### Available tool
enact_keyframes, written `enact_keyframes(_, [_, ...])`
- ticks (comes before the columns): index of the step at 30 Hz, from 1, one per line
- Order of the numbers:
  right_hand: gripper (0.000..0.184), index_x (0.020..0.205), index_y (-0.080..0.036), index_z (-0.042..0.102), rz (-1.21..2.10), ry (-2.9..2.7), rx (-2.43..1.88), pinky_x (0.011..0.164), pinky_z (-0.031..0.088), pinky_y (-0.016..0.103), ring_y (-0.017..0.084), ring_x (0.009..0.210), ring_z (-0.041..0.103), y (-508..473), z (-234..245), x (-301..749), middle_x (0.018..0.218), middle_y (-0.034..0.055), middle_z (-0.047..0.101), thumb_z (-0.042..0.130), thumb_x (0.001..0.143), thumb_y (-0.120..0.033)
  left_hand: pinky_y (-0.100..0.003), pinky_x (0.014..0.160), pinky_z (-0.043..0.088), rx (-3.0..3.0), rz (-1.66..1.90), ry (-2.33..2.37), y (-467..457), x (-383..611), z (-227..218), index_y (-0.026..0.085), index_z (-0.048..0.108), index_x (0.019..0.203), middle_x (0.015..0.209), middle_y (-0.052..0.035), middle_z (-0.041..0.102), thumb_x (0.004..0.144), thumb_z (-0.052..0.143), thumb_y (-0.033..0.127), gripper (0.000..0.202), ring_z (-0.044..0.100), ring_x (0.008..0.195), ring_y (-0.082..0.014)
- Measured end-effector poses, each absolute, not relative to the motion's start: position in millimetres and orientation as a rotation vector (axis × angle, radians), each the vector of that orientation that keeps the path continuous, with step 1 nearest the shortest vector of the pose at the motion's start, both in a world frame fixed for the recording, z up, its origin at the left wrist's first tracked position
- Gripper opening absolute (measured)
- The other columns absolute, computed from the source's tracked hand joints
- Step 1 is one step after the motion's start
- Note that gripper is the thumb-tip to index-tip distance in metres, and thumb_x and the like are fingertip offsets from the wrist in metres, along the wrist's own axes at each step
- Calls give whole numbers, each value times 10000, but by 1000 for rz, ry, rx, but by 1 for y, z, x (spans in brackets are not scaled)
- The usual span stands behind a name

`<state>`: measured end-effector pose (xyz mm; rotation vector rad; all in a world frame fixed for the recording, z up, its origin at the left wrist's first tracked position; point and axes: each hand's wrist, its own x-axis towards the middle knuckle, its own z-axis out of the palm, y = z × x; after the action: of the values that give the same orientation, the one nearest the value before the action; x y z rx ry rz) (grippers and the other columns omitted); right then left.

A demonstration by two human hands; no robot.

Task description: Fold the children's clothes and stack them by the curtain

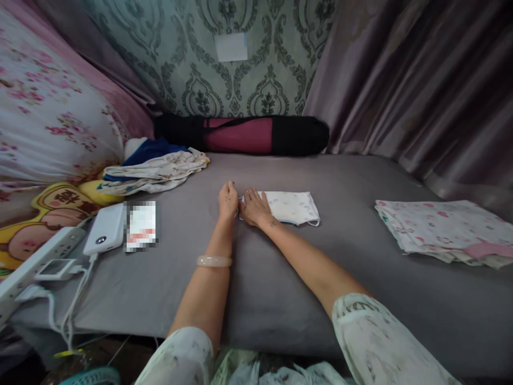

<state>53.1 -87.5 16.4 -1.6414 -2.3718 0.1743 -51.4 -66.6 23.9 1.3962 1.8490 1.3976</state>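
A small folded white garment (294, 207) with faint print lies on the grey bed sheet (280, 278) in the middle. My right hand (254, 207) lies flat on its left end, fingers stretched out and pressing the cloth. My left hand (227, 199) is just beside it at the garment's left edge, fingers curled together and pinching the edge of the cloth. A pale bangle (214, 261) sits on my left wrist.
A stack of folded floral cloths (444, 230) lies at the right. A heap of unfolded clothes (154, 168) sits at the back left, near a black and pink roll bag (244, 135). A power bank (105, 229), phone (140, 225) and power strip (36, 256) lie at the left.
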Motion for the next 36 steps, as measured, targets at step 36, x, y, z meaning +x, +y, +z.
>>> enact_keyframes(36, [537,1461,-119,353,132,-2370,-1678,1149,153,478,245,1407,274,-105,18,173,1525,99,336,230,971,-302,-566,1141,130,2518,322,1693,-101,23,18,198,378,1446,1500,-103,385,988,245,366,505,290,1409,-288])
